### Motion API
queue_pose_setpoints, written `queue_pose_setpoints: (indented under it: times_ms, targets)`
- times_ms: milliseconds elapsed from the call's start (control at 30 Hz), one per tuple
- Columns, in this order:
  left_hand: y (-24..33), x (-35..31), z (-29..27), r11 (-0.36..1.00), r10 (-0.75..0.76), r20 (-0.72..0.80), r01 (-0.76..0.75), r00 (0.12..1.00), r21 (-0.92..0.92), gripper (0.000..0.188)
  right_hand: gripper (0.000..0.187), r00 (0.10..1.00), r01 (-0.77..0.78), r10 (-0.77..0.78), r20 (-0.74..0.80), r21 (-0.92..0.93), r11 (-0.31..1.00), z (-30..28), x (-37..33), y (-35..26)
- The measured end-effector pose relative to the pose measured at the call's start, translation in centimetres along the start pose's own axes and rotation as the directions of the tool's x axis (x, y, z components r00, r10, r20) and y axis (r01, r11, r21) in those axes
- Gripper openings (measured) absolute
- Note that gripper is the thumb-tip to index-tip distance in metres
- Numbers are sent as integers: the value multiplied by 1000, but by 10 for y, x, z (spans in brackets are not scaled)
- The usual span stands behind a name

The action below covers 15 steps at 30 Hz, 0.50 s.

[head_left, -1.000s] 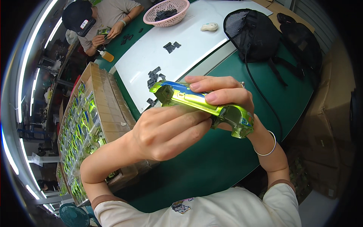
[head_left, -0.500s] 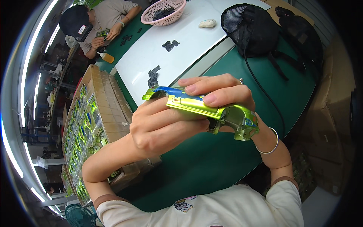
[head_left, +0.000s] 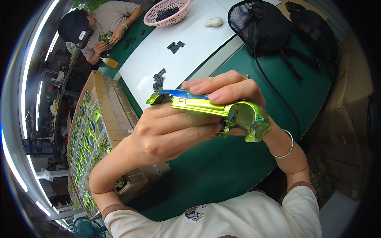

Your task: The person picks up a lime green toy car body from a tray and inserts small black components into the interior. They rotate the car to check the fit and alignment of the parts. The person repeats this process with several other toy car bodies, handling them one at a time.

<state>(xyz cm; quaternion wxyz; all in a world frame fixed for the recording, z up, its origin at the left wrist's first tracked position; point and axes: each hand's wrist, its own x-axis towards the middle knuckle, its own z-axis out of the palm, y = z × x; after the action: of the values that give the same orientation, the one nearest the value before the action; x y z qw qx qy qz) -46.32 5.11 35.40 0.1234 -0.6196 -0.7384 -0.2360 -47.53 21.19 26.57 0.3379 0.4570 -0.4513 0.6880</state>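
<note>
A shiny green-and-blue plastic shell [head_left: 200,104], curved with arched cutouts like a toy car body, is held up in front of me. My left hand [head_left: 170,129] grips it from below and the near left, its fingers reaching underneath. From the far right, my right hand [head_left: 238,90] presses its fingers on the shell's upper face. The right thumb is hidden. A small dark part [head_left: 224,126] shows under the shell beside my left fingertips; I cannot tell whether it is attached.
On the left stands an open cardboard box [head_left: 115,99] of similar green pieces. Black parts [head_left: 158,80] lie on the white board [head_left: 135,67]. Beyond are a pink basket [head_left: 180,16], a computer mouse [head_left: 214,22], a black bag [head_left: 270,27] and a co-worker [head_left: 111,20] near a bottle [head_left: 110,62].
The shell has tilted slightly, showing more of its right arch. Both hands keep their grip, and the whole view has shifted a little.
</note>
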Motion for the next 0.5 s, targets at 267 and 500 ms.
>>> queue_pose_setpoints:
  times_ms: [267, 500]
  targets:
    - [-4, -1, -12, 994, -34, 175, 52, 984, -98, 35, 49, 999, -37, 37, 11, -36, 999, 1, 0, -1]
    - [-5, -2, -12, 989, -82, 168, 101, 982, -105, 32, 50, 997, -65, 66, 33, -34, 997, 1, 1, -1]
